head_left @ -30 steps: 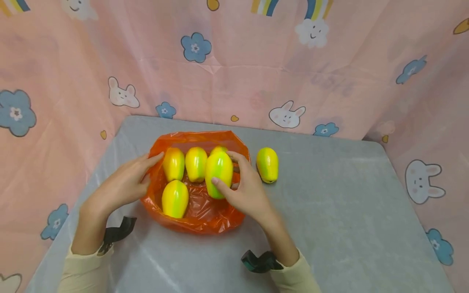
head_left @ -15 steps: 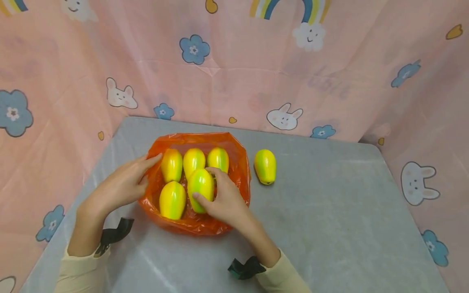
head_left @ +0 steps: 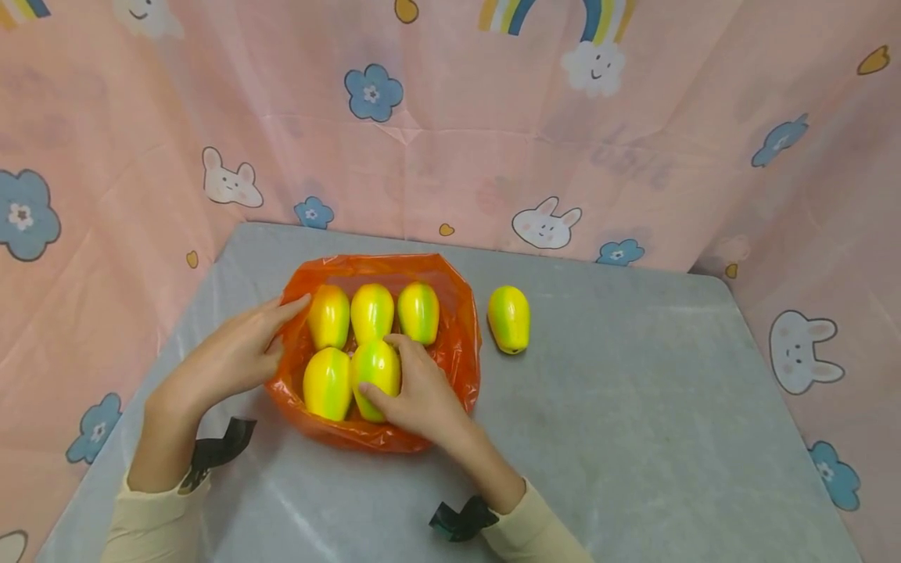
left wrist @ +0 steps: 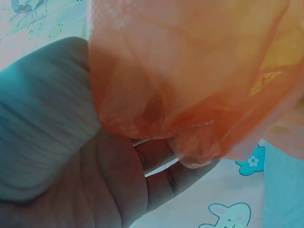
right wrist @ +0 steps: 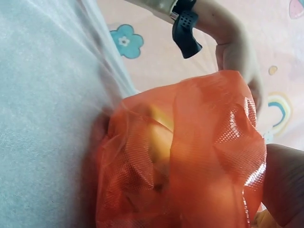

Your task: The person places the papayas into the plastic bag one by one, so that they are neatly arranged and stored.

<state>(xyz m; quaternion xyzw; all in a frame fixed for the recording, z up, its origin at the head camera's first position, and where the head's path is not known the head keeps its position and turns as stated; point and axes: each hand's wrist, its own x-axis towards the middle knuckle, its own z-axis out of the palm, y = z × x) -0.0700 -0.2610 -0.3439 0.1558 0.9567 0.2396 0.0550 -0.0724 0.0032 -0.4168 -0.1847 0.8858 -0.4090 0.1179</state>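
Observation:
A red-orange plastic bag [head_left: 383,439] stands wide-mouthed on the table with its rim spread. My left hand [head_left: 228,352] holds the bag's left side, fingers over the rim and thumb outside; in the left wrist view the bag film [left wrist: 190,71] covers part of those fingers. Inside, my right hand [head_left: 425,395] grips a yellow-green papaya [head_left: 373,375] between thumb and fingers at the front middle. Left of it lies another papaya [head_left: 327,383]. Three more sit in a back row, among them the right-hand papaya [head_left: 418,313]. From the right wrist camera, the bag wall [right wrist: 204,156] hides the held fruit.
One papaya [head_left: 509,319] lies on the grey table [head_left: 633,407], just right of the bag. Pink patterned cloth [head_left: 457,141] rises behind the table and along both sides. A dark wrist mount [head_left: 461,520] sits on each forearm.
My right hand has carried its papaya leftward and toward me, down into the front of the bag beside the front-left one. The left hand keeps its place on the rim.

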